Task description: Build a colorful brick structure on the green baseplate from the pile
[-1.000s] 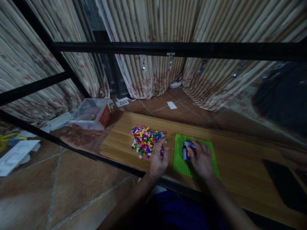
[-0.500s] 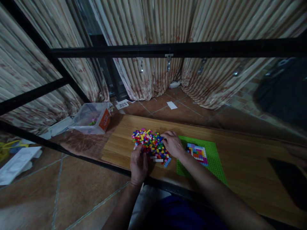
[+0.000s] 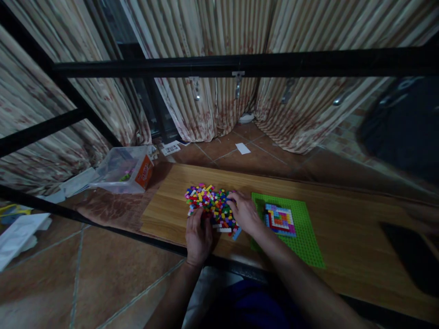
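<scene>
A loose heap of small multicoloured building bricks (image 3: 219,205) lies on the wooden board. At its near left edge rests my left hand (image 3: 199,235), fingers bent over the bricks and thumb apart from them; nothing shows in its grip. My right hand (image 3: 244,211) reaches over the heap's right side with the fingertips drawn together. A bit of blue shows by those fingertips, too small to tell whether it is held. Right of that hand lies a green baseplate (image 3: 307,228), bearing a square mosaic of bricks (image 3: 280,220) in several colours, partly beside my forearm.
A clear plastic box (image 3: 118,171) with an orange label stands beyond the board's left end. A dark flat object (image 3: 411,256) lies on the wooden board (image 3: 350,219) at the right. A black metal bar (image 3: 206,66) crosses in front of striped curtains (image 3: 219,27).
My right hand has shifted slightly at the heap's right side, its fingertips drawing in. More of the mosaic shows now. The left hand stays almost still, and the whole view has tilted a little.
</scene>
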A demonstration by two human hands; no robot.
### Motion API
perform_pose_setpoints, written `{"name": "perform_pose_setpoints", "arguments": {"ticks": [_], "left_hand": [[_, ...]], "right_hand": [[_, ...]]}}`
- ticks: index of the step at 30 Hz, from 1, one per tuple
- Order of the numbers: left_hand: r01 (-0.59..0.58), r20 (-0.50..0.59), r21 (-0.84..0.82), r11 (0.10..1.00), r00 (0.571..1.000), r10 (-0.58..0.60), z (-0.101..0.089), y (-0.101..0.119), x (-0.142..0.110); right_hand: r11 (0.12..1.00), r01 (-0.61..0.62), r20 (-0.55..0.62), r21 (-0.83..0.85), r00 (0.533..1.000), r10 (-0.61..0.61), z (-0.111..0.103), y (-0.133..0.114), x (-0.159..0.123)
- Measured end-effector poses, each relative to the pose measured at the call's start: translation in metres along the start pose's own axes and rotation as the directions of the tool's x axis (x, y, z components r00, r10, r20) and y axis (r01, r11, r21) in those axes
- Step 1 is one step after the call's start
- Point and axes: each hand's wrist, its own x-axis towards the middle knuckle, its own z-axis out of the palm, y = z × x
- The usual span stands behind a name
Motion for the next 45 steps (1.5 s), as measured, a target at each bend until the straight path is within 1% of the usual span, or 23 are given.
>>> {"name": "perform_pose_setpoints", "arguments": {"ticks": [4,6,8,10,12,15,16,18,21,24,28,33,36,38,42,45], "left_hand": [[0.002,0.027,0.022,1.000,1.000,-0.003,-0.001,0.001,0.001],[-0.002,0.030,0.024,1.000,1.000,0.001,-0.002,0.001,0.002],[-0.002,0.031,0.023,1.000,1.000,0.002,-0.002,0.002,0.003],[-0.004,0.034,0.029,1.000,0.999,0.003,-0.002,0.002,0.003],[-0.008,0.038,0.043,0.999,0.999,0.006,-0.002,0.002,0.004],[-0.020,0.038,0.063,0.998,0.999,0.018,-0.002,0.000,0.004],[-0.028,0.037,0.067,0.997,0.999,0.025,-0.002,-0.001,0.005],[-0.040,0.042,0.074,0.997,0.998,0.036,-0.001,-0.002,0.005],[-0.040,0.054,0.081,0.996,0.998,0.036,0.000,-0.004,0.006],[-0.035,0.058,0.090,0.995,0.998,0.030,0.000,-0.004,0.006],[-0.040,0.062,0.100,0.994,0.998,0.034,-0.001,-0.004,0.006],[-0.067,0.074,0.107,0.992,0.995,0.059,-0.002,-0.004,0.006],[-0.071,0.067,0.108,0.992,0.996,0.064,-0.001,-0.004,0.006],[-0.067,0.059,0.102,0.993,0.996,0.061,-0.001,-0.003,0.006],[-0.063,0.056,0.103,0.993,0.997,0.058,-0.001,-0.003,0.006],[-0.071,0.046,0.104,0.992,0.997,0.066,-0.001,-0.003,0.006]], "right_hand": [[0.985,-0.063,-0.046,0.159,0.996,0.071,-0.017,-0.008,-0.025],[0.962,-0.110,-0.064,0.249,0.990,0.129,-0.029,-0.004,-0.039],[0.917,-0.186,-0.086,0.352,0.970,0.230,-0.042,0.004,-0.054],[0.856,-0.272,-0.118,0.441,0.927,0.355,-0.055,0.017,-0.067],[0.802,-0.341,-0.154,0.490,0.872,0.465,-0.066,0.034,-0.079],[0.789,-0.430,-0.212,0.440,0.804,0.556,-0.083,0.059,-0.089],[0.800,-0.457,-0.228,0.389,0.793,0.564,-0.088,0.067,-0.090],[0.835,-0.480,-0.257,0.271,0.800,0.543,-0.096,0.079,-0.089],[0.886,-0.442,-0.258,0.144,0.847,0.464,-0.101,0.087,-0.082],[0.919,-0.381,-0.237,0.096,0.888,0.393,-0.098,0.090,-0.076],[0.940,-0.338,-0.215,0.046,0.916,0.339,-0.090,0.091,-0.071],[0.941,-0.334,-0.224,-0.061,0.923,0.313,-0.087,0.092,-0.071],[0.934,-0.334,-0.225,-0.126,0.927,0.301,-0.085,0.088,-0.072],[0.924,-0.348,-0.241,-0.157,0.921,0.306,-0.083,0.083,-0.072],[0.903,-0.390,-0.278,-0.182,0.901,0.334,-0.074,0.073,-0.072],[0.908,-0.382,-0.275,-0.172,0.904,0.328,-0.070,0.068,-0.072]]}}
